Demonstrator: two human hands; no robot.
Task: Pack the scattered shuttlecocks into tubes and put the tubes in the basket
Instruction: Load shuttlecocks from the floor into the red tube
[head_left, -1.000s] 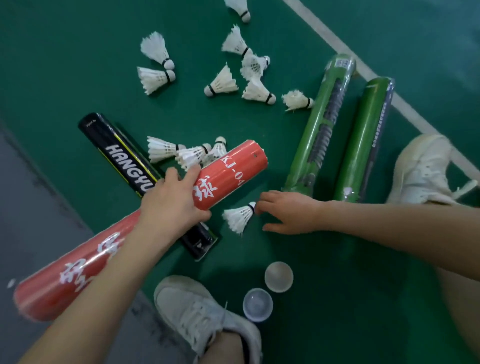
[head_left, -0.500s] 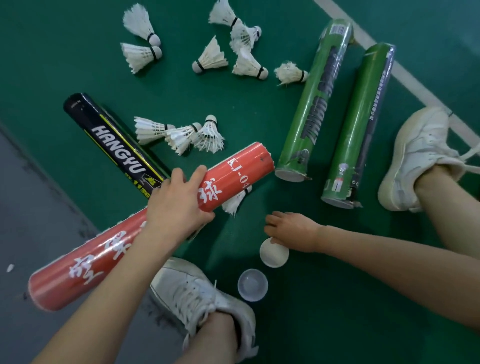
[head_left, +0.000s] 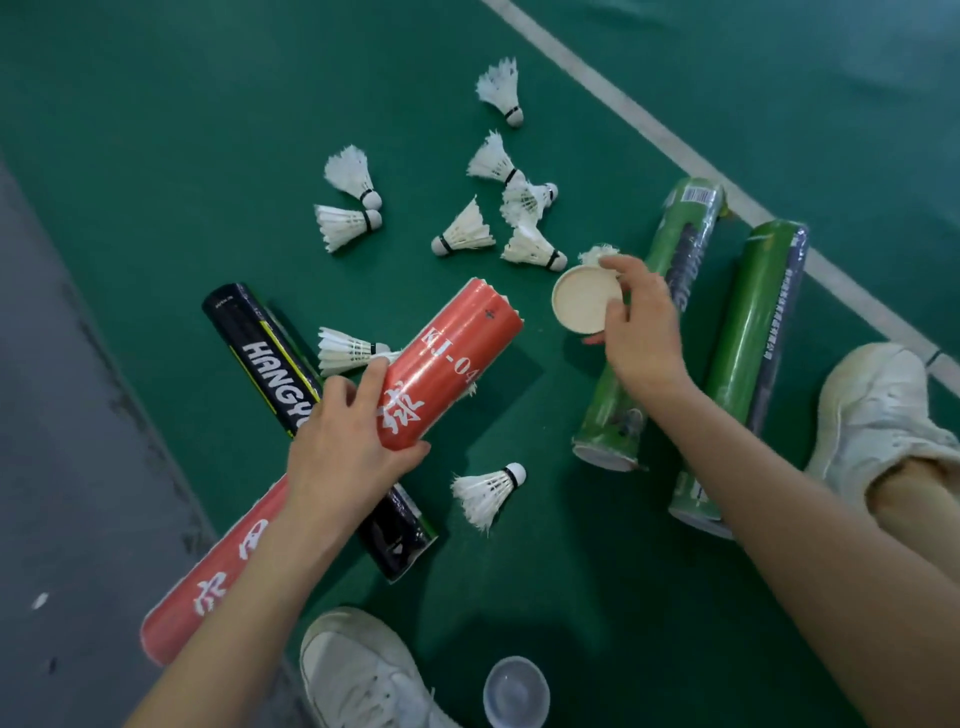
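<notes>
Green court floor, capping time!
Left hand clamps the red cardboard tube; right hand pinches a round cream cap, just right of the tube's upslanted mouth.

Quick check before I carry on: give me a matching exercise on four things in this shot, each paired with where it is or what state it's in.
Things:
1. red tube
2. round cap
3. black tube
4. clear cap

States:
A. on the floor beside a white shoe
B. gripped by the left hand
C. lying on the floor, partly under another tube
D. pinched in the right hand

Pairs: 1-B, 2-D, 3-C, 4-A
</notes>
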